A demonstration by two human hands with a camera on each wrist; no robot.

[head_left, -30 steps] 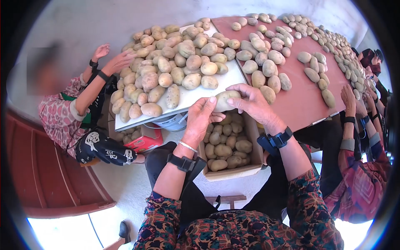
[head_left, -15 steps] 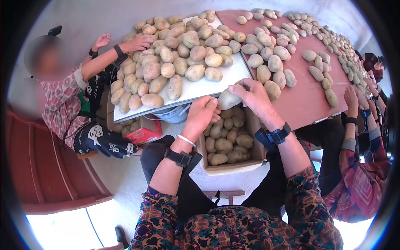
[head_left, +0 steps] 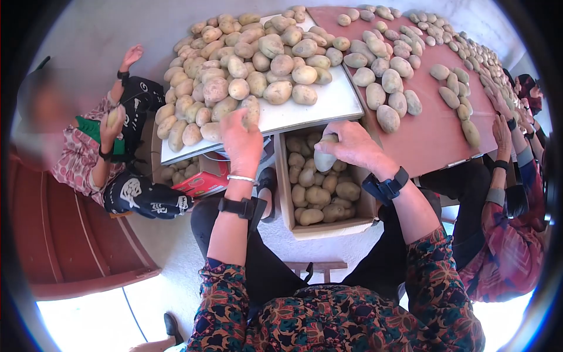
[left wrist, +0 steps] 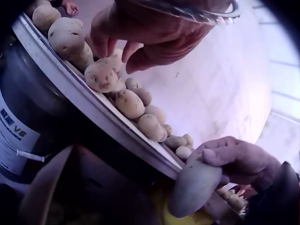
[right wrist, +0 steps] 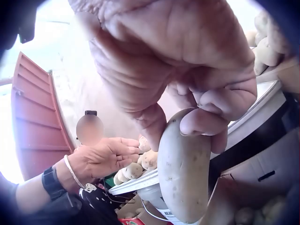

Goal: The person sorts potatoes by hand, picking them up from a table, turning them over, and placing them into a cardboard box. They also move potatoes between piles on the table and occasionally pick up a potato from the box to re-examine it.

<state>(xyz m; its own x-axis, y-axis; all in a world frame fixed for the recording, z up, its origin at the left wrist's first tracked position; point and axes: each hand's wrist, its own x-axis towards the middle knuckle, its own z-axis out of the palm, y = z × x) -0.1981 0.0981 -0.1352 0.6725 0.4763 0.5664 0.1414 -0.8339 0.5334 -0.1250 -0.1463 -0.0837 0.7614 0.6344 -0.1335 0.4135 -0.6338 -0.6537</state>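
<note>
Over the box, the right hand [head_left: 355, 145] pinches one end of a pale potato [head_left: 325, 155], which hangs down from the fingers; the right wrist view shows this potato [right wrist: 183, 168] between thumb and fingers. The left hand [head_left: 241, 141] is at the front edge of the white board [head_left: 337, 108], by an elongated potato [head_left: 251, 109] of the pile. In the left wrist view the left hand [left wrist: 152, 35] hovers over potatoes [left wrist: 101, 77] with bent, spread fingers and no potato visibly gripped.
A cardboard box [head_left: 305, 232] of potatoes stands below the table edge. On the red board [head_left: 434, 129] lie more potatoes in groups. At the left a seated person [head_left: 88, 152] holds a potato, near a red box [head_left: 202, 183]. Other people's arms reach in at the right.
The left hand has left the held potato and moved left to the pile's edge. The right hand keeps the potato, now hanging lower over the box. The seated person's hands have drawn back from the pile.
</note>
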